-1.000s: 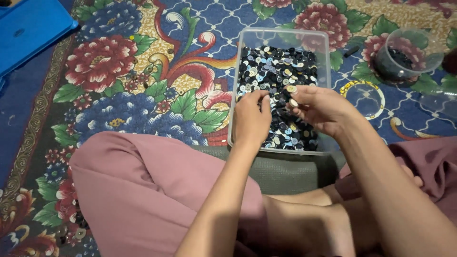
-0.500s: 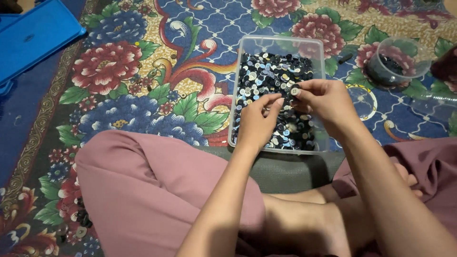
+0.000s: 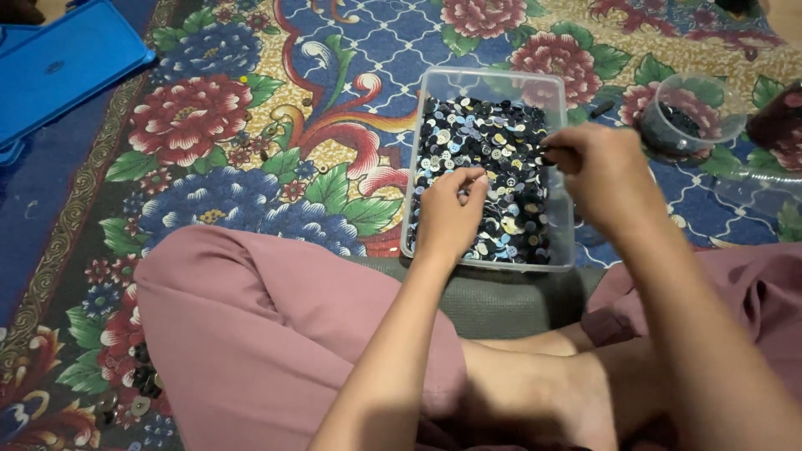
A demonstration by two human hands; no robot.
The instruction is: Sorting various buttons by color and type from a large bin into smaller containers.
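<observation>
A clear rectangular plastic tub (image 3: 468, 83) sits on the floor in front of my crossed legs, filled with several small black, white and blue buttons (image 3: 493, 150). My left hand (image 3: 449, 219) rests over the tub's near left part, fingertips pinched together down among the buttons. Over the tub's right side my right hand (image 3: 603, 174) hovers, with thumb and forefinger pinching a small dark button at its tip.
A clear round cup (image 3: 689, 113) holding dark buttons stands to the right of the tub. A blue plastic lid (image 3: 58, 67) lies at the far left on the flowered carpet (image 3: 251, 142). My knees in pink trousers (image 3: 267, 334) fill the foreground.
My right hand has lifted from the middle of the tub and moved right with a dark button pinched. My left hand stayed low on the buttons.
</observation>
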